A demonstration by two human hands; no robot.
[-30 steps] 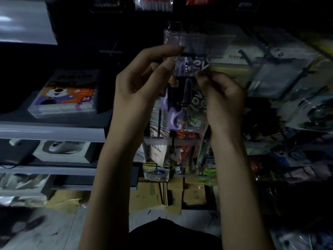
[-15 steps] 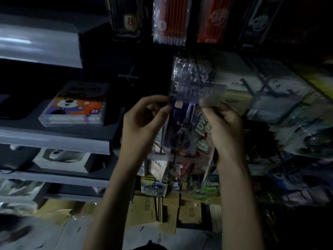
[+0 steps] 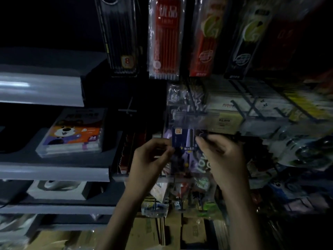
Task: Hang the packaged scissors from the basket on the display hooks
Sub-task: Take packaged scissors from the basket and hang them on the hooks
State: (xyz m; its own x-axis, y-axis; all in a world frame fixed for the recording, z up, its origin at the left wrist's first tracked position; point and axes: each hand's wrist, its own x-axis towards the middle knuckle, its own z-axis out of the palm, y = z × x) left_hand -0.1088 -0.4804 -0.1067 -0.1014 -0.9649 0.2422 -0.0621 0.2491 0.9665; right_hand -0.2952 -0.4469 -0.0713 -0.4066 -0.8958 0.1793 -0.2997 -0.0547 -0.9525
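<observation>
**Q:** Where is the scissors pack (image 3: 183, 150)?
**A:** Directly below the clear label strip (image 3: 196, 121), with its top edge close to the strip.

**Q:** Orientation?
**A:** The long axis is upright. The header end points up at the strip and the lower end points down between the two hands. The printed face is toward the camera.

**Q:** Grip state?
**A:** The left hand (image 3: 149, 159), below and left of the strip, pinches the pack's left edge between thumb and curled fingers. The right hand (image 3: 221, 156), below and right of the strip, pinches the upper right edge with its fingertips.

**Q:** Is the pack on a hook?
**A:** Cannot tell; the area is dim and blurred.

**Q:** Surroundings?
**A:** A red pencil pack (image 3: 165, 38) hangs above the strip. A crayon box (image 3: 75, 132) lies on a shelf (image 3: 54, 170) well left of the strip.
</observation>
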